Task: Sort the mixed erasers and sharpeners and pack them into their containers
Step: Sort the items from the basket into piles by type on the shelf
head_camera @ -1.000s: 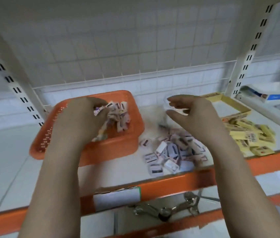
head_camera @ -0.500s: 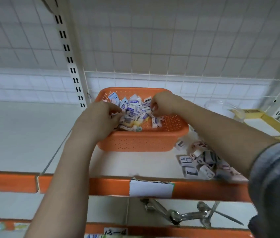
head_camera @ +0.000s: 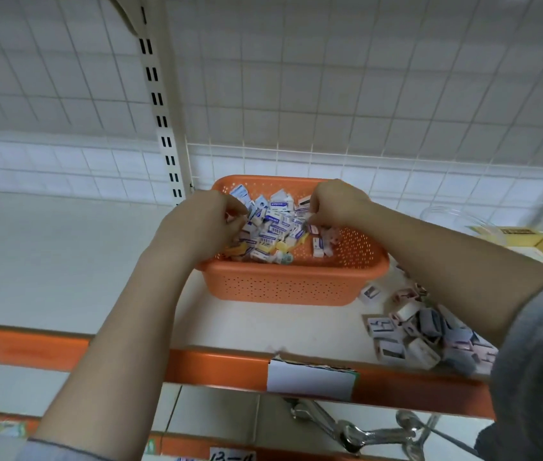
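Right hand [head_camera: 336, 202] has moved off the sorted pile [head_camera: 430, 331] into the basket [head_camera: 293, 284] beside it, both it and left hand [head_camera: 203, 221] now pinching erasers [head_camera: 271, 227], so sorting continues.

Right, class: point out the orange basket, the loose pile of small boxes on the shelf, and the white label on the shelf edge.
orange basket [head_camera: 283, 287], head view, on its perforated front wall.
loose pile of small boxes [head_camera: 423, 347], head view, on a white box near the pile's middle.
white label [head_camera: 310, 379], head view, on its blank face.
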A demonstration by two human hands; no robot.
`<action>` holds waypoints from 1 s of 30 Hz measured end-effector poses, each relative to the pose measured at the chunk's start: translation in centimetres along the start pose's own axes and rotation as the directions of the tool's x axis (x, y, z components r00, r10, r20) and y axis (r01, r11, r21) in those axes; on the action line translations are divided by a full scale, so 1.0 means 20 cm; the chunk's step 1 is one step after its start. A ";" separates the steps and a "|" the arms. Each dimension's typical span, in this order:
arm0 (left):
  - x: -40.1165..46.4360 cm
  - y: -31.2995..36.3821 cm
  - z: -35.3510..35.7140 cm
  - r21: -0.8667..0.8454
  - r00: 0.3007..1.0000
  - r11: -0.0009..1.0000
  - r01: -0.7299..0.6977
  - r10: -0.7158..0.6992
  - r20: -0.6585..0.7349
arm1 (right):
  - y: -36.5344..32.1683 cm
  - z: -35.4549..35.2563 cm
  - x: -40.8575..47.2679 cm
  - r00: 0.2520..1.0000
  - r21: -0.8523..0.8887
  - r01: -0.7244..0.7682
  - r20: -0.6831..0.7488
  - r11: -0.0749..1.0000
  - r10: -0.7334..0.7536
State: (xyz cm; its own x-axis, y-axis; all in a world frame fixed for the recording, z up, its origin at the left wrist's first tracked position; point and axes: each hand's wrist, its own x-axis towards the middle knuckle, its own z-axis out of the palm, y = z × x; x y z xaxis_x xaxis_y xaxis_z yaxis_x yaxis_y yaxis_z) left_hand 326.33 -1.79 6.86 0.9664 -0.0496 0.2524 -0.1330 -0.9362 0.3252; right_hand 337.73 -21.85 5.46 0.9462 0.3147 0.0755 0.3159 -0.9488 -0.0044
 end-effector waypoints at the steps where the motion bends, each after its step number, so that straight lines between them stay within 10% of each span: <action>1: 0.03 0.00 0.00 0.008 1.000 1.000 -0.015 0.015 0.008 | 0.02 -0.03 -0.02 0.999 0.119 -0.035 -0.031 0.992 0.039; 7: 0.34 0.03 0.06 0.021 0.985 0.990 -0.139 0.136 0.109 | 0.06 -0.11 -0.43 0.920 0.835 0.010 -0.223 0.549 0.323; 12: 0.59 0.03 0.18 0.056 0.977 0.987 -0.149 0.138 0.163 | 0.00 -0.02 -0.71 0.833 0.983 0.122 -0.175 0.134 0.525; 30: 0.74 0.05 0.32 0.021 0.991 0.998 -0.051 0.048 0.124 | -0.03 0.00 -0.72 0.810 0.982 0.166 -0.185 0.086 0.557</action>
State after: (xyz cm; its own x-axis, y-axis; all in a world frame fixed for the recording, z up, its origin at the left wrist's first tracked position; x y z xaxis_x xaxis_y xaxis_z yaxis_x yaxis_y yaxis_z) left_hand 341.94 -5.76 5.07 0.9787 -0.1375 0.1527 -0.1777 -0.9395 0.2930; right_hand 323.86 -25.84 4.41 0.9290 -0.2786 0.2435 0.2531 -0.0016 -0.9674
